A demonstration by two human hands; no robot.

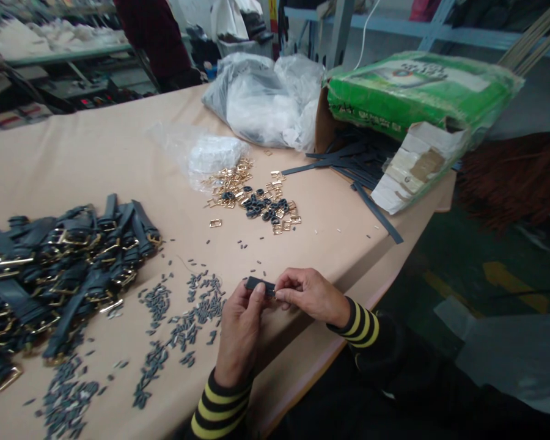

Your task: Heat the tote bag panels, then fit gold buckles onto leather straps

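Note:
Near the table's front edge, my left hand (242, 327) grips a short dark strap (256, 285), its thumb lying on top. My right hand (309, 293) pinches at the strap's right end; whatever small part is between those fingertips is too small to make out. Left of my hands, small dark pieces (206, 308) lie scattered in clusters. A big pile of dark straps with gold buckles (73, 263) covers the table's left side. Beyond my hands are gold buckle frames (233, 180) and dark loops (263, 205) in a heap.
The tan table (178, 165) carries clear plastic bags (266, 101) at the back. A torn green box (417, 91) spills dark strips (357, 153) at the right. Behind the table, a person in dark red (151, 40) is partly visible.

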